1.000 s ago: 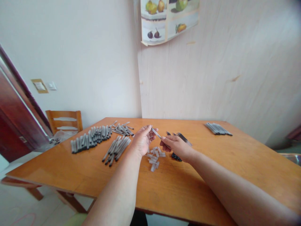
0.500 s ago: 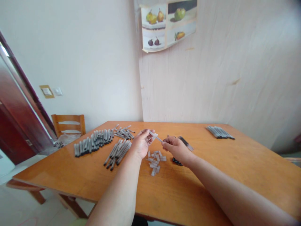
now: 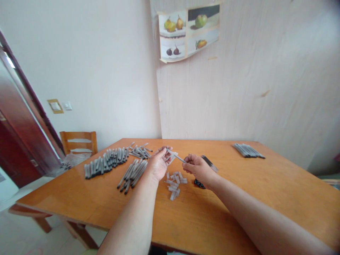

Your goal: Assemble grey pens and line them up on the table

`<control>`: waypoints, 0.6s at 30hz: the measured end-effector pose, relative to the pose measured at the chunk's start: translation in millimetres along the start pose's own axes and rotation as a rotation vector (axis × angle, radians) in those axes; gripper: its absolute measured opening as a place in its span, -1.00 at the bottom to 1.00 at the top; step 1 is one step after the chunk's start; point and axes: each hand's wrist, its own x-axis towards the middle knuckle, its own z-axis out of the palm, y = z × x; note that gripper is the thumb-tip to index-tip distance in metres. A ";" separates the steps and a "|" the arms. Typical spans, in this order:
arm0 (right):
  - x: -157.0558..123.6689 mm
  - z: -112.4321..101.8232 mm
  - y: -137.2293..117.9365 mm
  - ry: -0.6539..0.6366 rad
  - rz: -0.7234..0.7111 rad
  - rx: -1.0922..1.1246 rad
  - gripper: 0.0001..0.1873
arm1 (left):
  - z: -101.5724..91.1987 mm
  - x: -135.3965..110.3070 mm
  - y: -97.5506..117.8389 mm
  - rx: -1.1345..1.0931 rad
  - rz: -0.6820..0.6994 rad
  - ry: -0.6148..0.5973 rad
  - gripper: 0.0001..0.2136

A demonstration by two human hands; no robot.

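Over an orange-brown wooden counter (image 3: 265,177), left hand (image 3: 158,162) and right hand (image 3: 197,166) grasp opposite ends of a slim grey plastic tube (image 3: 176,156) slanting far-left to near-right.

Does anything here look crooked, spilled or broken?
The fruit poster looks odd: its lower edge slants upward to the right instead of hanging level. There's also a tan mark on the pale wall. The small clear pieces lie jumbled on the table, but nothing looks obviously spilled or broken.
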 end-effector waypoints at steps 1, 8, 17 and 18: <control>0.6 -0.6 0.5 -0.002 0.006 0.000 -0.76 | 0.0 -0.5 0.7 -0.007 -0.007 -0.010 -0.90; 1.0 -3.3 2.6 -0.085 0.071 0.027 -0.68 | -0.3 -1.0 3.1 -0.035 -0.002 -0.036 -0.91; 1.7 -1.0 3.1 0.031 -0.048 -0.046 -0.75 | -8.5 6.1 1.8 -0.025 0.042 0.067 -0.91; 2.5 -0.6 5.1 0.050 -0.072 -0.070 -0.76 | -9.5 6.6 1.7 -0.023 0.040 0.064 -0.91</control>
